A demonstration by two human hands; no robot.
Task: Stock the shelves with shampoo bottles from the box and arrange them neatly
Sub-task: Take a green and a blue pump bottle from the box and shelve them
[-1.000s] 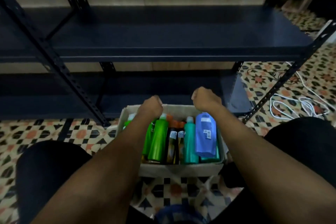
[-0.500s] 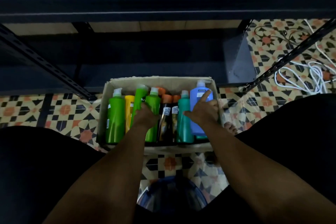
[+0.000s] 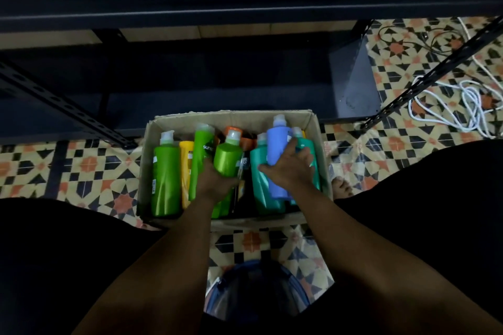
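Inside the open cardboard box (image 3: 313, 128), I'm wrapping my left hand (image 3: 215, 179) round a glossy green plastic shampoo bottle (image 3: 228, 156), while my right hand (image 3: 290, 168) is clasping a periwinkle-blue one (image 3: 277, 144), both probably being lifted toward the dark metal shelf (image 3: 217, 95) beyond.

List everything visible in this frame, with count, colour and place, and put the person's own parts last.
cardboard box: one, brown, on the floor before the shelving
green bottles: three, left and middle of the box
yellow bottle: one, between two green bottles
orange-capped dark bottles: at least two, middle of the box
teal bottles: two, right side
blue bottle: one, between the teal ones
shelving: dark, bare, beyond the box
white cable: coiled, floor at right
tiled floor: patterned
left hand: grips the middle green bottle
right hand: grips the blue bottle
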